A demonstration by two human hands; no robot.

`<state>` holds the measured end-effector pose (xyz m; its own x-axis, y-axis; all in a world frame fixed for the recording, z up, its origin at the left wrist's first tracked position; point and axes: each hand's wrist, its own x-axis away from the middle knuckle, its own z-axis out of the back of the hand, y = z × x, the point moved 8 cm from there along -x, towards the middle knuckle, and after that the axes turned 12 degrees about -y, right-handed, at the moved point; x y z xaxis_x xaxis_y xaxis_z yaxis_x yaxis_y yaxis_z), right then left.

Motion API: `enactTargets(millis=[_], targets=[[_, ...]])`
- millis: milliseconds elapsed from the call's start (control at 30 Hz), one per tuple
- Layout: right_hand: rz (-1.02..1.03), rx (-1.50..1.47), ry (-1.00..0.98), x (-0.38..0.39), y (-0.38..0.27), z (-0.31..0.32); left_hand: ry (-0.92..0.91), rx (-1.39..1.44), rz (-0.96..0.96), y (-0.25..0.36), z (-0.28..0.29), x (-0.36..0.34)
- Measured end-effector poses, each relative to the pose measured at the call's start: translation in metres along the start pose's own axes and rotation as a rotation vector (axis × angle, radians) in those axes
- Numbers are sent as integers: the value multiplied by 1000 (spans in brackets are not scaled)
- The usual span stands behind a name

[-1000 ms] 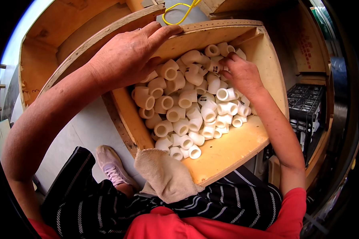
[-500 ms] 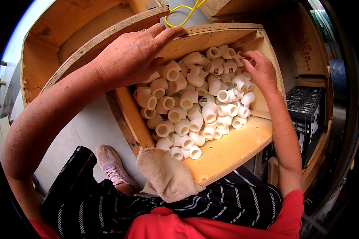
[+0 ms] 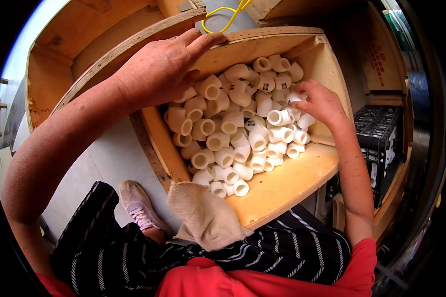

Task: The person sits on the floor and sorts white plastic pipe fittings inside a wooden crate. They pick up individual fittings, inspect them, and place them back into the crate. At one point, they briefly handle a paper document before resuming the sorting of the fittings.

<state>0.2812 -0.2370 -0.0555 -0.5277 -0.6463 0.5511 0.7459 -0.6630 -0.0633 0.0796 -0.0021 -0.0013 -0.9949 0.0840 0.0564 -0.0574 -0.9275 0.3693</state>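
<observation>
Pipe elbows (image 3: 241, 141): are looking like smooth plastic (faintly glossy)
Box (image 3: 302, 171): is showing smooth wood
Rag (image 3: 205, 213): is showing matt cloth
Crate (image 3: 374, 142): is showing plastic

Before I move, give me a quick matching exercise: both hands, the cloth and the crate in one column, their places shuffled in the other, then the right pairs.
Things
1. left hand
2. right hand
3. beige cloth
4. black crate

Places
A. to the right of the wooden box, outside it
B. on the box's far rim, at the left
C. at the right side of the pile of white pipe elbows
D. over the box's near left corner

Right pairs: 1-B, 2-C, 3-D, 4-A
</observation>
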Motion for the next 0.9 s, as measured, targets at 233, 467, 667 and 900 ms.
enactTargets(millis=[233,467,667,900], targets=[[-14,113,25,-3,-4,-8,1,-11,3,0,0,1],[47,-128,24,-12,13,-14,3,-15,-3,2,1,0],[159,-873,-193,-13,12,-8,2,-3,-5,-1,0,1],[175,-557,-51,-18,25,-15,-2,-7,0,0,0,0]])
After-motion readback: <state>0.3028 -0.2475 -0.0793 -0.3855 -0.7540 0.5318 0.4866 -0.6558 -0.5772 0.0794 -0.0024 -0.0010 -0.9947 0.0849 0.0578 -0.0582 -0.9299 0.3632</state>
